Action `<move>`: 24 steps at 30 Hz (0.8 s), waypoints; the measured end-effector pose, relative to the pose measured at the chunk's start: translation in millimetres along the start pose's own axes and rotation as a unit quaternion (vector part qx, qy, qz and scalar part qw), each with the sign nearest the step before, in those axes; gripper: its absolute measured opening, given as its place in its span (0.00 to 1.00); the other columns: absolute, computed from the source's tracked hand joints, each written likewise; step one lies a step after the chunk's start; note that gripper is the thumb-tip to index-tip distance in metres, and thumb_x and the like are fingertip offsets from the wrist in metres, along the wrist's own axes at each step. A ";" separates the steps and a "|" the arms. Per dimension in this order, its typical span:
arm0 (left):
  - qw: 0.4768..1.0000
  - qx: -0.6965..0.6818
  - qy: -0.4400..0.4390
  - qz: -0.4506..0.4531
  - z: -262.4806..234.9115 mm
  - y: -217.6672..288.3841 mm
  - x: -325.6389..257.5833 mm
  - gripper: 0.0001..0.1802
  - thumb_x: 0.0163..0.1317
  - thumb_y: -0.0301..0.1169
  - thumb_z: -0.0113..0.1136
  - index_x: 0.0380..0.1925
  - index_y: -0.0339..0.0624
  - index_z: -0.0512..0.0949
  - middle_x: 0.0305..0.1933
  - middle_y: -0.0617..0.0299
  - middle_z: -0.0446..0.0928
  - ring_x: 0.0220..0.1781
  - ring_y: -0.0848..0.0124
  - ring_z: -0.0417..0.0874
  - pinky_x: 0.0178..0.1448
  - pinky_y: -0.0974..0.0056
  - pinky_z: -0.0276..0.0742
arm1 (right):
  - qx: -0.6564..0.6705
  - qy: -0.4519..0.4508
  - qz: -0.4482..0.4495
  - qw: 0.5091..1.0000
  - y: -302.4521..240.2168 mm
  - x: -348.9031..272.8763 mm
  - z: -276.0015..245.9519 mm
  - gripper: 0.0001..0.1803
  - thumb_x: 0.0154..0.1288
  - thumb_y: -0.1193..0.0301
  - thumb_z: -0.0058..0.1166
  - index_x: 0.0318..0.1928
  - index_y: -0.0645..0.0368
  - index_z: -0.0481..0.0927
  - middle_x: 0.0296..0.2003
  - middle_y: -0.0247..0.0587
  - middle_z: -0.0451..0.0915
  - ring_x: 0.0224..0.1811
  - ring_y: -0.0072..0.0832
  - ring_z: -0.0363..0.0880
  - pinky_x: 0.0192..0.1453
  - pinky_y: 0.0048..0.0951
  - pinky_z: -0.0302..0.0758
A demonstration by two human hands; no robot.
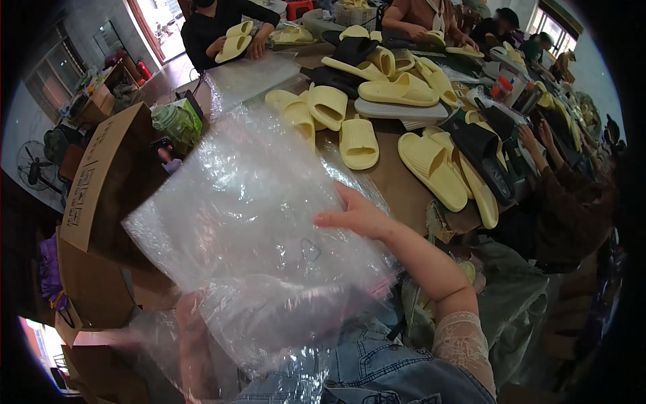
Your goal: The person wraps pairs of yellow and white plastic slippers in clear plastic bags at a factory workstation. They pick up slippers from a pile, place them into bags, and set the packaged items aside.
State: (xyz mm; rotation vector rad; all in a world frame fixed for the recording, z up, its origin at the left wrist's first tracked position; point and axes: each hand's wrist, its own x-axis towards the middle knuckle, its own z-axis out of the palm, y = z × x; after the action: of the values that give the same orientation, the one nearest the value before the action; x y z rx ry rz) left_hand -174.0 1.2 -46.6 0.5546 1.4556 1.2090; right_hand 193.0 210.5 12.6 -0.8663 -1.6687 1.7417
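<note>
A stack of clear plastic bags spreads in front of me, creased and shiny. My right hand grips its right edge, thumb on top and the other fingers tucked underneath. Below the stack, on the left, my left hand shows only in part. Plastic covers its fingers, so whether it holds anything is hidden. Just beyond the bags, a pale yellow slide sandal lies on the brown table. Two more yellow slides lie close to the bags' far edge.
An open cardboard box stands at my left. Yellow and black slides are heaped across the table. Co-workers sit around it; one at the far left holds yellow slides. Another person's hands reach in from the right. A green bag sits behind the box.
</note>
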 end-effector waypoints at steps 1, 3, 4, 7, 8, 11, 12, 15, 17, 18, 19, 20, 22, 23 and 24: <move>1.000 0.018 -0.010 -0.006 4.4 3.8 1.3 0.16 0.66 0.30 0.59 0.51 0.32 0.79 0.48 0.53 0.82 0.52 0.64 0.83 0.55 0.62 0.81 | -0.016 0.008 -0.025 1.000 -12.6 -0.6 -5.5 0.44 0.60 0.64 0.69 0.72 0.63 0.60 0.64 0.46 0.72 0.64 0.31 0.71 0.70 0.34 0.66; 0.998 0.057 -0.022 -0.009 14.4 11.2 2.7 0.16 0.67 0.29 0.59 0.51 0.32 0.78 0.48 0.53 0.82 0.52 0.64 0.83 0.55 0.62 0.81 | 0.010 0.019 -0.055 0.998 -43.3 -1.5 -16.0 0.44 0.60 0.66 0.68 0.72 0.63 0.60 0.63 0.45 0.73 0.63 0.30 0.72 0.69 0.33 0.67; 0.996 0.080 -0.033 -0.009 21.1 15.7 7.8 0.16 0.67 0.29 0.59 0.51 0.32 0.78 0.48 0.53 0.82 0.52 0.64 0.82 0.55 0.62 0.81 | 0.023 0.028 -0.070 0.997 -54.9 -2.3 -22.0 0.43 0.60 0.67 0.68 0.72 0.63 0.60 0.63 0.45 0.73 0.63 0.30 0.73 0.69 0.33 0.68; 0.988 0.144 -0.063 -0.005 46.9 24.1 33.1 0.16 0.67 0.28 0.58 0.52 0.32 0.77 0.48 0.52 0.82 0.53 0.64 0.82 0.56 0.61 0.81 | 0.081 0.058 -0.028 0.995 -76.8 -5.2 -41.1 0.43 0.59 0.71 0.67 0.72 0.64 0.60 0.62 0.45 0.74 0.62 0.29 0.73 0.68 0.33 0.69; 0.983 0.169 -0.073 -0.001 57.0 26.9 44.8 0.16 0.67 0.28 0.58 0.52 0.32 0.77 0.49 0.52 0.82 0.53 0.64 0.82 0.56 0.61 0.81 | 0.052 0.079 -0.007 0.995 -79.0 -7.5 -46.7 0.41 0.59 0.72 0.66 0.71 0.64 0.62 0.60 0.45 0.76 0.62 0.29 0.75 0.67 0.33 0.71; 0.973 0.215 -0.079 0.019 84.4 21.3 76.9 0.16 0.68 0.27 0.58 0.53 0.32 0.77 0.49 0.52 0.81 0.53 0.64 0.82 0.56 0.60 0.81 | 0.031 0.089 0.061 0.994 -4.2 -4.8 -80.3 0.39 0.59 0.72 0.65 0.70 0.64 0.64 0.58 0.47 0.77 0.60 0.31 0.76 0.65 0.33 0.72; 0.974 0.212 -0.070 0.025 91.8 19.4 85.3 0.16 0.68 0.26 0.58 0.53 0.32 0.77 0.49 0.52 0.81 0.53 0.64 0.82 0.56 0.60 0.81 | -0.024 0.103 0.051 0.993 45.7 -2.0 -91.5 0.37 0.60 0.72 0.64 0.70 0.63 0.65 0.56 0.47 0.78 0.58 0.31 0.77 0.63 0.32 0.73; 0.986 0.149 -0.047 0.057 98.0 15.0 90.8 0.25 0.65 0.27 0.61 0.60 0.32 0.69 0.54 0.50 0.78 0.54 0.62 0.82 0.57 0.58 0.80 | 0.167 0.147 0.110 0.969 107.3 -14.2 -98.7 0.34 0.64 0.72 0.61 0.69 0.64 0.65 0.52 0.46 0.79 0.53 0.31 0.79 0.60 0.30 0.75; 0.992 0.091 -0.036 0.078 99.7 15.3 88.4 0.35 0.62 0.27 0.64 0.67 0.33 0.62 0.58 0.49 0.75 0.55 0.60 0.81 0.59 0.56 0.78 | 0.132 0.197 0.116 0.964 108.8 -26.2 -90.9 0.32 0.65 0.72 0.59 0.69 0.64 0.65 0.51 0.45 0.78 0.51 0.31 0.78 0.58 0.29 0.75; 0.988 0.114 -0.037 0.102 100.6 19.9 86.8 0.38 0.61 0.27 0.64 0.69 0.35 0.59 0.62 0.48 0.72 0.57 0.59 0.79 0.59 0.56 0.78 | -0.026 0.229 0.084 0.970 90.0 -38.5 -80.6 0.31 0.66 0.71 0.58 0.68 0.65 0.66 0.51 0.45 0.78 0.50 0.31 0.78 0.57 0.29 0.75; 0.988 0.112 -0.026 0.099 101.0 20.1 87.4 0.38 0.60 0.26 0.65 0.68 0.34 0.59 0.61 0.48 0.73 0.58 0.59 0.79 0.60 0.56 0.77 | -0.184 0.255 0.046 0.948 70.5 -45.9 -73.6 0.30 0.67 0.70 0.57 0.67 0.65 0.66 0.50 0.44 0.78 0.49 0.30 0.78 0.57 0.29 0.75; 0.989 0.110 -0.016 0.097 101.5 18.9 87.9 0.39 0.58 0.26 0.66 0.68 0.33 0.59 0.61 0.48 0.73 0.59 0.59 0.79 0.61 0.57 0.77 | -0.126 0.294 -0.020 0.947 57.5 -46.5 -70.0 0.30 0.66 0.68 0.58 0.66 0.65 0.67 0.51 0.45 0.77 0.49 0.30 0.78 0.56 0.30 0.75; 0.986 0.127 0.000 0.109 101.2 13.8 91.4 0.40 0.57 0.26 0.66 0.68 0.31 0.59 0.61 0.47 0.73 0.60 0.59 0.78 0.62 0.57 0.77 | -0.010 0.363 -0.148 0.920 33.7 -46.7 -64.0 0.30 0.64 0.65 0.60 0.63 0.65 0.68 0.52 0.45 0.77 0.50 0.31 0.77 0.55 0.32 0.75; 0.982 0.146 0.005 0.122 100.1 10.0 94.9 0.39 0.57 0.26 0.66 0.68 0.31 0.59 0.61 0.47 0.73 0.61 0.59 0.77 0.63 0.57 0.76 | -0.076 0.357 -0.227 0.903 17.6 -53.7 -60.4 0.31 0.63 0.63 0.62 0.62 0.64 0.69 0.52 0.45 0.77 0.50 0.31 0.77 0.55 0.33 0.74; 0.977 0.164 0.015 0.135 97.5 4.6 98.4 0.39 0.57 0.26 0.66 0.68 0.30 0.59 0.61 0.47 0.73 0.62 0.59 0.76 0.64 0.57 0.75 | -0.139 0.342 -0.304 0.878 0.6 -61.7 -55.9 0.32 0.61 0.60 0.64 0.60 0.64 0.70 0.52 0.45 0.77 0.51 0.32 0.76 0.56 0.35 0.73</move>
State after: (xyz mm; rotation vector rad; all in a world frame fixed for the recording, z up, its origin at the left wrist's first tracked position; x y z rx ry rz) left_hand -113.3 122.9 -72.9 0.9894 1.6574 1.1940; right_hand 275.3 197.7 15.5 -0.8214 -1.4728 0.6620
